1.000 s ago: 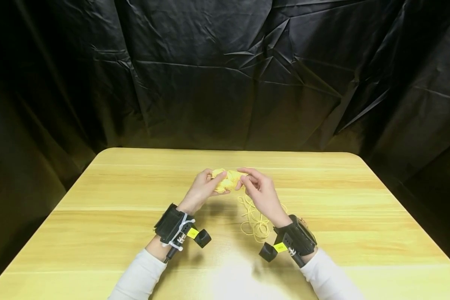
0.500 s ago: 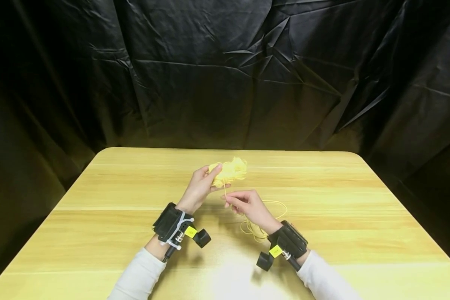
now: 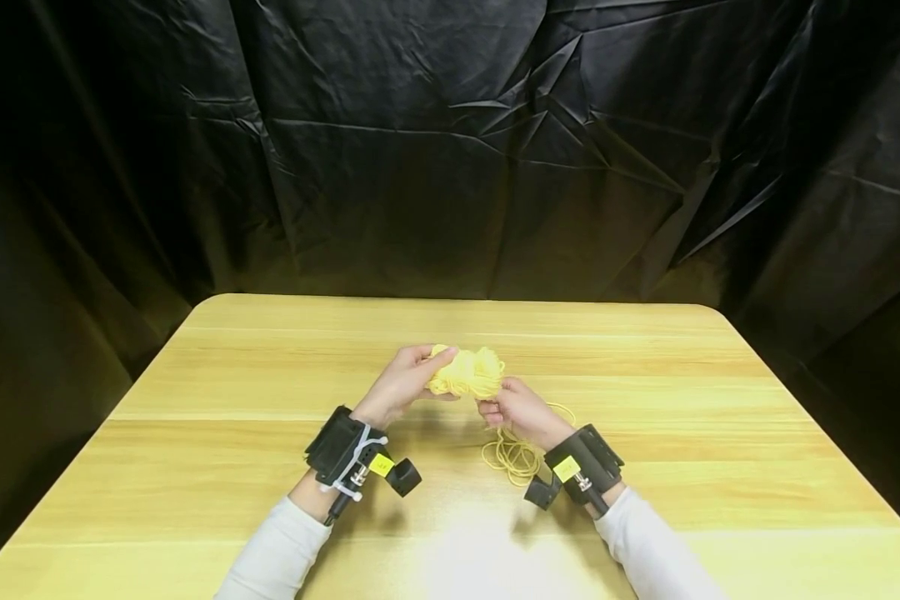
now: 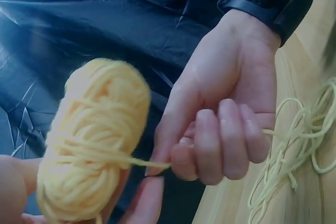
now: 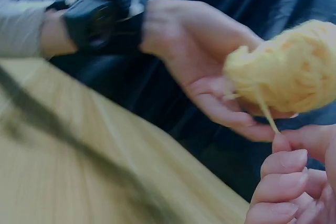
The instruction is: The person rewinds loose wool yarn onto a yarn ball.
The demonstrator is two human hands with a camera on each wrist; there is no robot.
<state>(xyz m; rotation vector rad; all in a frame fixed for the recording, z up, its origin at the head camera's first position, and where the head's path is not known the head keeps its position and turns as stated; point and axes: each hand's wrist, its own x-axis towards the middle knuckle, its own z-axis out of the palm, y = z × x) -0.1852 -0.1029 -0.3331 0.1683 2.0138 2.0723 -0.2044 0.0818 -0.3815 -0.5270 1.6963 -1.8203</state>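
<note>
A yellow ball of yarn, oblong and wound with many strands, is held above the table by my left hand, its thumb on top and fingers beneath. My right hand is just right of and below it, pinching a strand between thumb and forefinger. In the left wrist view that strand runs taut from the ball's middle to the right hand, whose other fingers are curled. The right wrist view shows the left hand under the ball and the short strand reaching the pinching fingertips.
Loose yellow yarn lies in tangled loops on the wooden table below the right hand. Black sheeting hangs behind the table's far edge. Both wrists wear black camera straps.
My right hand went from the ball's right end down to below it, drawing a strand, then back up and right beside it. The left hand tilted the ball and keeps hold of it.
</note>
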